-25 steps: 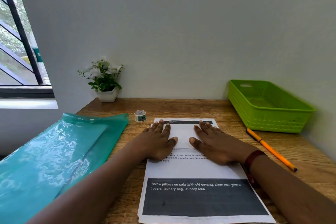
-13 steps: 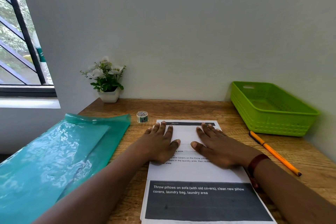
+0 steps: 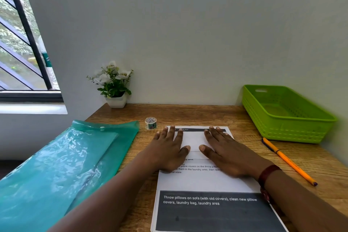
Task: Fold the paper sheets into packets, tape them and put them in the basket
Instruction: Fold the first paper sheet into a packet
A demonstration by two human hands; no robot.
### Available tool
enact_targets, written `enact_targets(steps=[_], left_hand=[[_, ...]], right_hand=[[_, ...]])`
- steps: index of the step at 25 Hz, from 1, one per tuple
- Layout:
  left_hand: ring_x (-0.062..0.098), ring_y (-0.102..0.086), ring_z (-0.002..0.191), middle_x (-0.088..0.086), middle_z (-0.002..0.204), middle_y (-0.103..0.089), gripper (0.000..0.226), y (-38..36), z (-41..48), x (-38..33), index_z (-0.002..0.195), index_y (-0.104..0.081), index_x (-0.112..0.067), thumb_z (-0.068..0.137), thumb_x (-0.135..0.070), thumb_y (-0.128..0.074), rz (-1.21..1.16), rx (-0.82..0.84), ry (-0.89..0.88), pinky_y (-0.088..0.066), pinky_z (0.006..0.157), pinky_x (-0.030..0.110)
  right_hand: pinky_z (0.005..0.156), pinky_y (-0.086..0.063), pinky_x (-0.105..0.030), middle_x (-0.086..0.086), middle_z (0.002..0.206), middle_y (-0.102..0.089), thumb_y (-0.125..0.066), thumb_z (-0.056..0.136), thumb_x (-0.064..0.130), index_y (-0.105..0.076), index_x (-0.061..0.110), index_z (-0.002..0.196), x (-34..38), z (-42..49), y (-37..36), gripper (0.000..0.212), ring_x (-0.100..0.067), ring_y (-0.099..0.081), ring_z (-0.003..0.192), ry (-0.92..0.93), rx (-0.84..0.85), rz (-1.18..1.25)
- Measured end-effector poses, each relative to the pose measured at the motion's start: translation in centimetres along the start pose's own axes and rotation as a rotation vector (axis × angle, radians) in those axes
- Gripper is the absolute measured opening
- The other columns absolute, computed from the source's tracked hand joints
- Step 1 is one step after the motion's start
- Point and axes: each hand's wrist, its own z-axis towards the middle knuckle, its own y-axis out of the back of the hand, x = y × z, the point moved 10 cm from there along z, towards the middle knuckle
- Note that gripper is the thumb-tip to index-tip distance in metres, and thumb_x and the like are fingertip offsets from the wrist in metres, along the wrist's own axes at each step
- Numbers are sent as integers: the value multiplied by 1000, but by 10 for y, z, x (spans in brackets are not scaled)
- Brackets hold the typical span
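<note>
Matt grained wooden table, glossy teal plastic folder, perforated plastic basket

The paper sheet lay flat on the desk, white with dark printed bands at both ends. A small tape roll sat near its far left corner. The green perforated basket stood far right.

I see a plain pale wall behind a wooden counter. On the left, a window with black slanted bars lets in soft daylight above a white sill; green leaves show outside. A small potted plant stands against the wall.
</note>
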Motion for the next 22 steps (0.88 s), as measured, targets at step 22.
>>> enact_targets(steps=[22], left_hand=[[18, 2, 149, 4, 162, -5, 67, 25, -154, 204, 155, -8, -19, 99, -54, -20, -269, -331, 411, 0, 121, 37]], right_hand=[[119, -17, -34, -5, 160, -15, -25, 97, 57, -16, 15, 152, 214, 19, 28, 70, -15, -12, 147, 494, -44, -31]])
